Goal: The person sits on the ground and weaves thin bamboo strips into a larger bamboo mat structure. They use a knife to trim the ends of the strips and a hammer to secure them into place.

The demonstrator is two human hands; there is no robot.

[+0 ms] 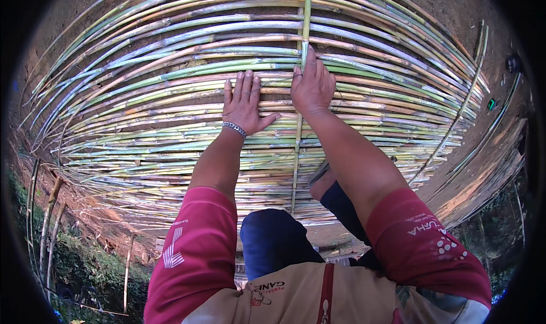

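In the head view we count one large woven mat of split bamboo slats (pixel 170 96) spread on the ground and filling most of the frame. Its long slats run left to right in too many rows for us to count. Across them we see one clear cross strip (pixel 296 153) passing from the top edge down through the middle toward us, and a second thinner crosswise strip (pixel 455 125) slanting along the right side. Beyond the mat's right edge, a few loose bamboo strips (pixel 500 119) lie on the bare earth.

We count two hands, both ours, and two red sleeves coming in from the lower edge. Our left hand (pixel 243 105) lies flat on the slats with the palm down and all the fingers stretched out and slightly spread; it closes on nothing and only presses the mat just left of the cross strip. One metal bracelet (pixel 234 129) sits on that wrist.

Our right hand (pixel 311 88) rests just beside the left, right on the line of the cross strip. Its fingers point away from us and are bent at the tips around the strip, where it dips between the slats. How firmly it pinches the strip we cannot tell, since the back of the hand hides the fingertips.

Our knee in dark blue trousers (pixel 273 238) shows below, at the mat's near edge.
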